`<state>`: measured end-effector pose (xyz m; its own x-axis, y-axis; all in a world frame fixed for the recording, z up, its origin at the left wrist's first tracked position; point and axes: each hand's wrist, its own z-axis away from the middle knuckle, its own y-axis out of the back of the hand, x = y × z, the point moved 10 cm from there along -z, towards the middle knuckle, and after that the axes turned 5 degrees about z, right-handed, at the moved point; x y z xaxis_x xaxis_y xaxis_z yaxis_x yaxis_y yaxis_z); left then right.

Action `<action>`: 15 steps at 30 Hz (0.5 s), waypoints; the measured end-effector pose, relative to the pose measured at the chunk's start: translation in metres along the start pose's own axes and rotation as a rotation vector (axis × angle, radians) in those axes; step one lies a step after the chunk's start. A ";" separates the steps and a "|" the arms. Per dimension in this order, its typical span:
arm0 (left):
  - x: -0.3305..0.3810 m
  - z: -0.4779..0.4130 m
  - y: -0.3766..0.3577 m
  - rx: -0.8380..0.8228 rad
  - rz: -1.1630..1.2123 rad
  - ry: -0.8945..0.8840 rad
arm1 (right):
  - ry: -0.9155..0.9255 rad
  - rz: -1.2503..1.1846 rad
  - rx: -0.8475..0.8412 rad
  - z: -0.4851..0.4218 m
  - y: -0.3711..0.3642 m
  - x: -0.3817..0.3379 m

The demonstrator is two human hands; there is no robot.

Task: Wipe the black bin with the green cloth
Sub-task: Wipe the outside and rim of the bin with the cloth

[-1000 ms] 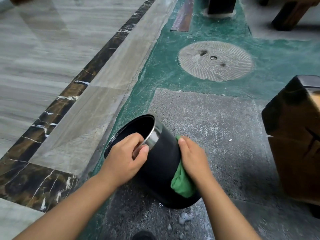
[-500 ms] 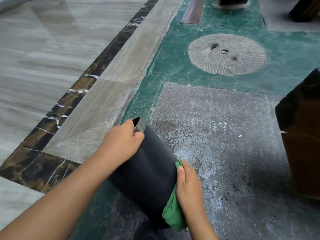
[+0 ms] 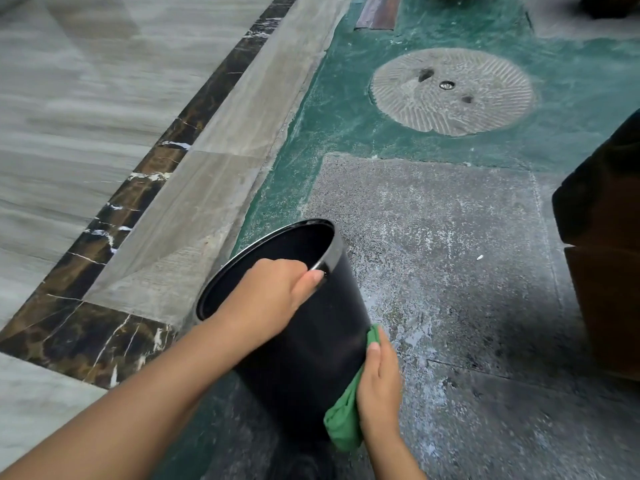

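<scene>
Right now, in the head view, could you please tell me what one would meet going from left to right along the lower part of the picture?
Dark marble border strip → left hand gripping the rim → black bin → green cloth → right hand pressing the cloth against the bin's side → wet grey stone floor → dark brown wooden block.

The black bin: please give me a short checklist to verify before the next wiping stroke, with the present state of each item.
1. Left hand grips the rim of the black bin: ok.
2. Right hand presses the green cloth against the bin's outer side: ok.
3. Bin tilted, opening facing away from the person: ok.
4. Cloth covers the fingers fully: not ok, the fingertips show above it.
5. Bin's base steady on the floor: cannot tell, it is hidden.
6. Far side already wiped: cannot tell.
</scene>
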<state>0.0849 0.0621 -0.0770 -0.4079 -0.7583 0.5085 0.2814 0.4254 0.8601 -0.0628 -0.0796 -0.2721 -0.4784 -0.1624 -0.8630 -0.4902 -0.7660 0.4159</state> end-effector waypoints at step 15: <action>0.071 -0.042 -0.061 -0.041 0.045 -0.296 | 0.120 -0.318 0.356 -0.033 0.051 -0.109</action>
<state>0.0754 -0.0384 -0.0956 -0.6282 -0.5596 0.5405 0.3369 0.4306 0.8373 -0.0114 -0.1220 -0.1665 -0.1870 -0.0416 -0.9815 -0.8268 -0.5329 0.1801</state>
